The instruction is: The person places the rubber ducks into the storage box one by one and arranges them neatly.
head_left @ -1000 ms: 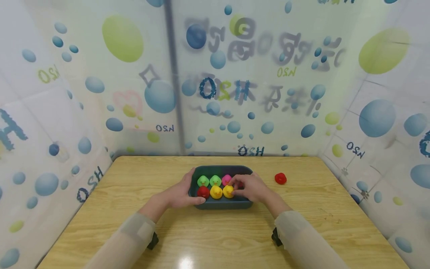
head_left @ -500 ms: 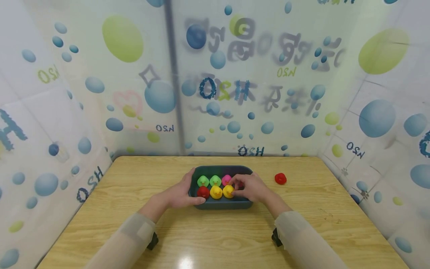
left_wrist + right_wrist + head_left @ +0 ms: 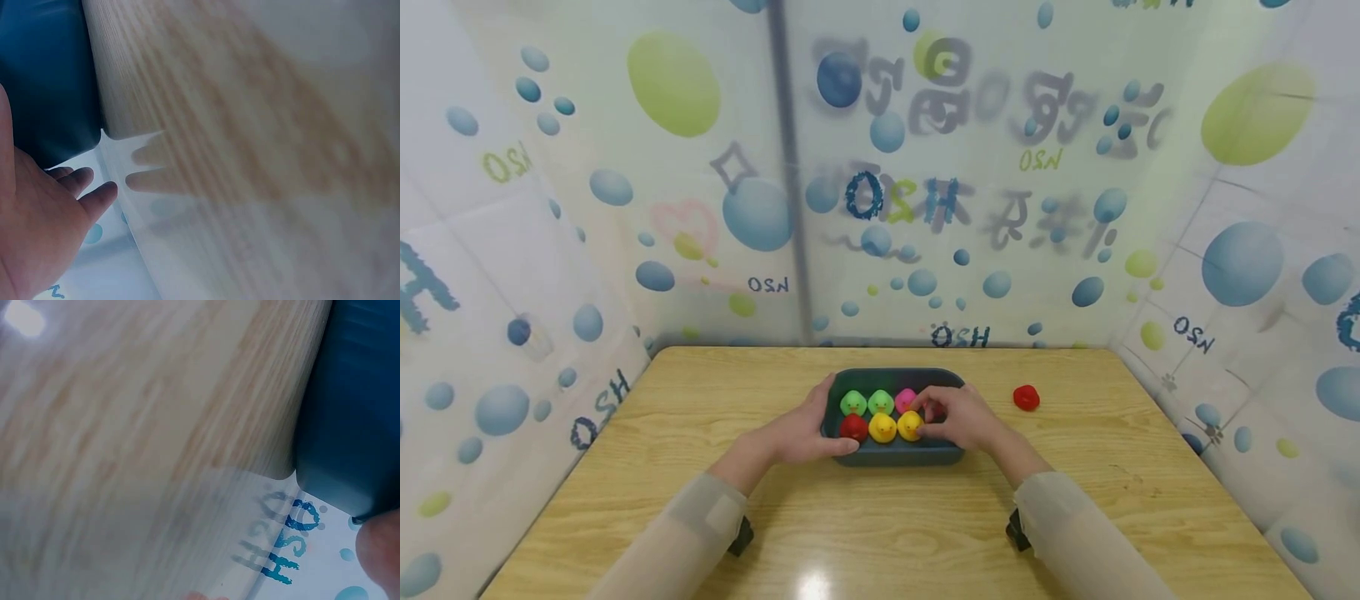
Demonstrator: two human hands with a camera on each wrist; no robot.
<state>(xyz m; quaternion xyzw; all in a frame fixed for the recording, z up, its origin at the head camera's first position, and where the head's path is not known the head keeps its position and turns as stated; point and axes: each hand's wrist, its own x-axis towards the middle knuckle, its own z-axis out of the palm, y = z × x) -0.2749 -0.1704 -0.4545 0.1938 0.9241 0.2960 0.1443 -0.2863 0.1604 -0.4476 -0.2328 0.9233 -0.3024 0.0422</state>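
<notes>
A dark blue-green plastic bin [image 3: 895, 457] holds small rubber ducks in two rows. Behind are green ducks [image 3: 853, 404] and a pink duck [image 3: 906, 400]; in front, a red duck [image 3: 853, 428] and two yellow ones. My left hand [image 3: 805, 433] holds the bin's left end, thumb over the front corner; the left wrist view shows its fingers along the bin's outside. Reaching in over the right end, my right hand [image 3: 964, 417] pinches the right yellow duck [image 3: 908, 427] with curled thumb and index finger. Something red shows partly hidden beneath that hand.
Another red duck [image 3: 1026, 398] lies on the wooden table [image 3: 880, 517] to the right of the bin. A bubble-patterned curtain [image 3: 925, 275] rises behind the table's back edge and on both sides.
</notes>
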